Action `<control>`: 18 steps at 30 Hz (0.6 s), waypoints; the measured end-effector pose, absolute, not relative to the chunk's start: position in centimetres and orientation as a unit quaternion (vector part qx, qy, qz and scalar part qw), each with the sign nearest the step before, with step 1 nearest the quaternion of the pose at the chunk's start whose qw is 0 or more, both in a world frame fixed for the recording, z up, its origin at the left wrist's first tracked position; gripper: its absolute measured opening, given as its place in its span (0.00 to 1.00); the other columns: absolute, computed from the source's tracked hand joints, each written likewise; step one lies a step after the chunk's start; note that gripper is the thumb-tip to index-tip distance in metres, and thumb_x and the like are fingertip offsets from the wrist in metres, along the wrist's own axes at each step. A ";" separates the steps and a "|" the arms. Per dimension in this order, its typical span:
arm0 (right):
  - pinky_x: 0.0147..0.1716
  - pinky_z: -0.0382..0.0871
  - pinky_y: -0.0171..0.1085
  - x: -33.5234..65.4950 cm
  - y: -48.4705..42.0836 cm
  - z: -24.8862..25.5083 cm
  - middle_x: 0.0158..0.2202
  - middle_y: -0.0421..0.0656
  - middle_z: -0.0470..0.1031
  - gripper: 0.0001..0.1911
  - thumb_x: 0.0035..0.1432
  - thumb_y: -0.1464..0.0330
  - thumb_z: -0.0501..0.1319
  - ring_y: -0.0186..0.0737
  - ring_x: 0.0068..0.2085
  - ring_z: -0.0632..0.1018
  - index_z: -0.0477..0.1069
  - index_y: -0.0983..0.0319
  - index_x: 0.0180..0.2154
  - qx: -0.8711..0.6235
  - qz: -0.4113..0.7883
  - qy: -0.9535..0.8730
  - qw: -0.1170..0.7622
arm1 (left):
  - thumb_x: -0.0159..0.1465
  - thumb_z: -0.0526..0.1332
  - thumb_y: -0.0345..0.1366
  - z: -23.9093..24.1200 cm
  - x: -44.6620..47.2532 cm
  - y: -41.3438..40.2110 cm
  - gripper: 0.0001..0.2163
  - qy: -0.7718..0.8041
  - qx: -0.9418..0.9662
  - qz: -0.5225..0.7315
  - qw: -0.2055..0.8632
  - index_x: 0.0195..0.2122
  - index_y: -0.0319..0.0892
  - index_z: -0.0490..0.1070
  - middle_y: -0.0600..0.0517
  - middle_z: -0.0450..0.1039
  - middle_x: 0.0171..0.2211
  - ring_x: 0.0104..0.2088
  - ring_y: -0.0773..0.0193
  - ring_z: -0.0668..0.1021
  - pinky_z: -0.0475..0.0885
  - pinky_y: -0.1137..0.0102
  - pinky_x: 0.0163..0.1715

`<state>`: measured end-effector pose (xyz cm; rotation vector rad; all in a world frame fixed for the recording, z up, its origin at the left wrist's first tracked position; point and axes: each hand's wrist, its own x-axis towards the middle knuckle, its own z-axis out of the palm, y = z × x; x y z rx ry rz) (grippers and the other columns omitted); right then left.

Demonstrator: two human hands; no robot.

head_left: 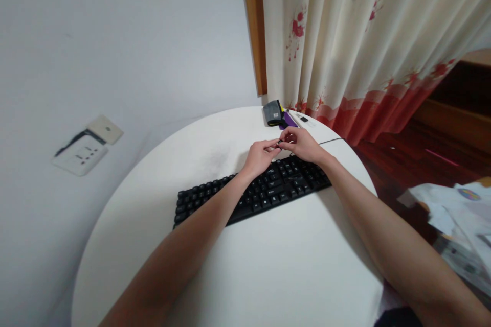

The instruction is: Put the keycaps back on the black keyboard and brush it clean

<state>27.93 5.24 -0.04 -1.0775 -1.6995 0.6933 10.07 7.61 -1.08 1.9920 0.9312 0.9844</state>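
My left hand point(261, 156) and my right hand point(301, 144) meet just beyond the far edge of a black keyboard point(268, 184). Thumbs and fingers of both are pinched together around a small black thing point(280, 143). It is mostly covered by the fingertips, and its kind cannot be made out. The keyboard lies flat and slightly slanted, its left part partly covered by my left forearm. A thin black cable point(332, 140) runs right from behind my right hand to the table's edge.
On the round white table point(299, 250), a grey folded pouch point(272, 113) lies near the back, beside a purple item point(289, 119) and a small black piece point(304, 119). A wall socket point(82, 153) is at left, a curtain point(345, 36) behind, and papers point(456, 214) at right.
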 end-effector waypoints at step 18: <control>0.42 0.69 0.40 27.4 6.1 -1.7 0.38 0.47 0.77 0.11 0.57 0.72 0.57 0.41 0.36 0.75 0.76 0.64 0.39 -0.632 0.081 -0.619 0.459 | 0.57 0.66 0.32 -0.1 10.8 6.1 0.06 0.389 0.812 0.309 0.306 0.36 0.40 0.79 0.49 0.81 0.33 0.33 0.63 0.79 0.73 0.67 0.40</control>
